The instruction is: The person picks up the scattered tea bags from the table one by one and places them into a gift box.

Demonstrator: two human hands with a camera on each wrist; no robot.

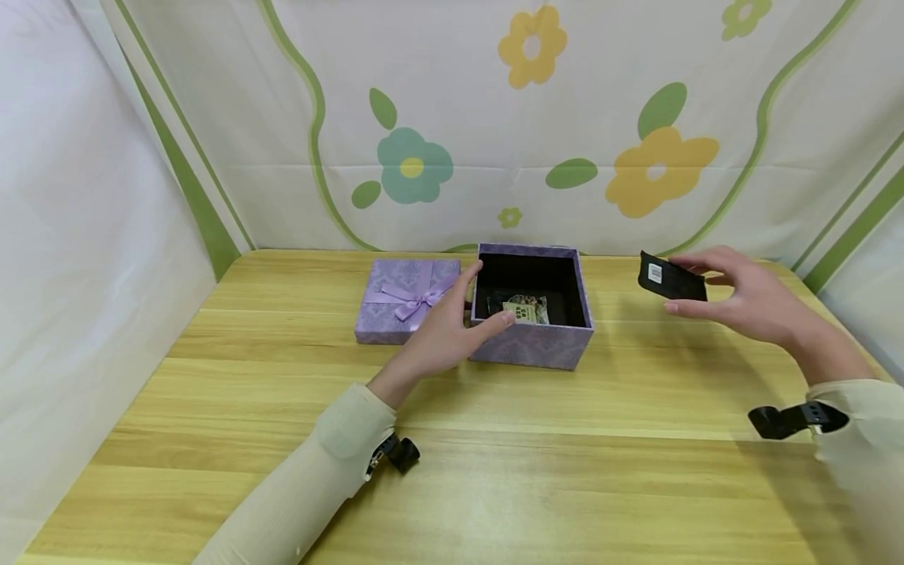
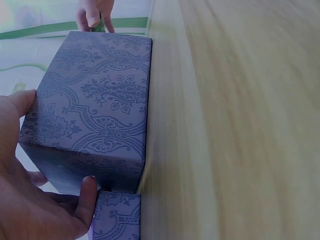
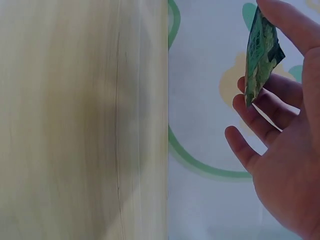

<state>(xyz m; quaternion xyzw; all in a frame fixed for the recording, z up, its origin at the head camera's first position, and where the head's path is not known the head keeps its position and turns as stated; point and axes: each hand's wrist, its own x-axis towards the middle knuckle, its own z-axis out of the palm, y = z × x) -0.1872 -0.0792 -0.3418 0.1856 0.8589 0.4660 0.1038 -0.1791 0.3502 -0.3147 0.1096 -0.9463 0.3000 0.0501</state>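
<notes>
- While the left hand [image 1: 441, 333] rests against the box [image 1: 531, 345], the right hand [image 1: 741, 302] holds a packet [image 1: 671, 280] in the air, to the right of the box and above the tabletop [image 1: 508, 439].
- Packet: small, flat, thin pouch. Head view shows a dark face with a small white label; right wrist view shows the other face [image 3: 261, 55] printed in green, glossy, edges crimped.
- Right fingers [image 3: 272, 107] spread and only lightly bent; packet pinched at its top edge between thumb and fingertip.
- Box: open, square, stiff card, lilac with a tone-on-tone damask print [image 2: 95, 110], matte; black lining inside. Stands mid-tabletop, near the back wall.
- Inside the box: a pale packet with a green print [image 1: 526, 310] lying on the floor of the box.
- Left fingers [image 2: 87, 197] straight, slightly apart; thumb at the rim, fingertips on the front wall near its left corner.
- Lid [image 1: 407, 300]: same lilac card, flat, satin ribbon bow on top; lies just left of the box, partly behind the left hand.
- Tabletop: pale wood laminate, straight grain, smooth.
- Backdrop [image 1: 537, 141]: white cloth, flower and leaf print.
</notes>
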